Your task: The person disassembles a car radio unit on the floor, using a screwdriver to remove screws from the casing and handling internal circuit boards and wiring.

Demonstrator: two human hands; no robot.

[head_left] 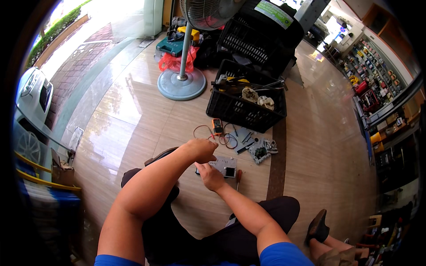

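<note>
A flat silver metal housing [228, 162] with a dark square part lies on the floor between my knees. My left hand [202, 150] is above its far left side, fingers curled and pressed together; whatever they hold is too small to make out. Over the housing's near left part is my right hand [211, 177], its fingers drawn together close under the left one; what is between them is hidden. A screwdriver with a red-brown handle [239, 175] lies just right of the housing. Beyond my hands is an orange multimeter [217, 126] with its test leads [230, 141] looped on the floor.
Small parts in a clear bag [259, 153] lie right of the leads. Behind stand a black crate [248, 108] of tools and a fan's round base [182, 85]. Another person's shoe [317, 227] is at lower right; shelves [375, 66] line the far right.
</note>
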